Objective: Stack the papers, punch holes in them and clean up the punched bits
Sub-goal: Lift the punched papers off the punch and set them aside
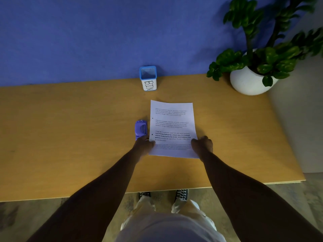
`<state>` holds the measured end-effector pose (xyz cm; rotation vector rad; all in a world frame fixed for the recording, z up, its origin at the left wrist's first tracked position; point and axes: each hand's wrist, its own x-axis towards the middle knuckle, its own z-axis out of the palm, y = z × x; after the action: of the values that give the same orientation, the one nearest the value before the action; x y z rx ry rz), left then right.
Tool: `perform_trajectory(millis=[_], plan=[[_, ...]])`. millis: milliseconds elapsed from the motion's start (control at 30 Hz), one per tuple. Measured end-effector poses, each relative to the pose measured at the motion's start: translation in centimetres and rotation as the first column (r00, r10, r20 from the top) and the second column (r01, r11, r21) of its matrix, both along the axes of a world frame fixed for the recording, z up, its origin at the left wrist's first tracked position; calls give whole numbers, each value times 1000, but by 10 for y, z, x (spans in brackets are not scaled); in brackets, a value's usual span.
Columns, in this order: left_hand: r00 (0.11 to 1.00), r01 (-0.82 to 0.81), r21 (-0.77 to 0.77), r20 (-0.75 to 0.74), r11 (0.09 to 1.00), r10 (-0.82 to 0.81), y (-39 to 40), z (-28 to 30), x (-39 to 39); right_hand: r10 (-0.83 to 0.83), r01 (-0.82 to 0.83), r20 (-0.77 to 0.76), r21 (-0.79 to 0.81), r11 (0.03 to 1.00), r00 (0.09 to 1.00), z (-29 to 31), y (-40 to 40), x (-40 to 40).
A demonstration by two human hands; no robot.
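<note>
A stack of white printed papers (173, 126) lies flat in the middle of the wooden table (70, 137). Two small dark holes show along its left margin. My left hand (144, 145) grips the stack's lower left edge. My right hand (202, 144) grips its lower right edge, fingers curled on the paper. A purple hole punch (140, 129) sits on the table just left of the papers, touching or very near my left hand. I cannot make out any punched bits on the table.
A small blue-rimmed container labelled BIN (148, 78) stands at the table's far edge, behind the papers. A potted plant in a white pot (250, 81) occupies the far right corner. A blue wall rises behind the table.
</note>
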<state>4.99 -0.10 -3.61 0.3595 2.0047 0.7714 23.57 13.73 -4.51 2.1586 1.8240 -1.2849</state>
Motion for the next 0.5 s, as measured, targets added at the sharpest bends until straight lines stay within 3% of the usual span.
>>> perform_trajectory(millis=[200, 500], plan=[[996, 79, -22, -49, 997, -80, -4, 4, -6, -61, 53, -66, -108, 993, 996, 2, 7, -3], [997, 44, 15, -64, 999, -43, -11, 11, -9, -204, 140, -353, -200, 970, 913, 7, 8, -8]])
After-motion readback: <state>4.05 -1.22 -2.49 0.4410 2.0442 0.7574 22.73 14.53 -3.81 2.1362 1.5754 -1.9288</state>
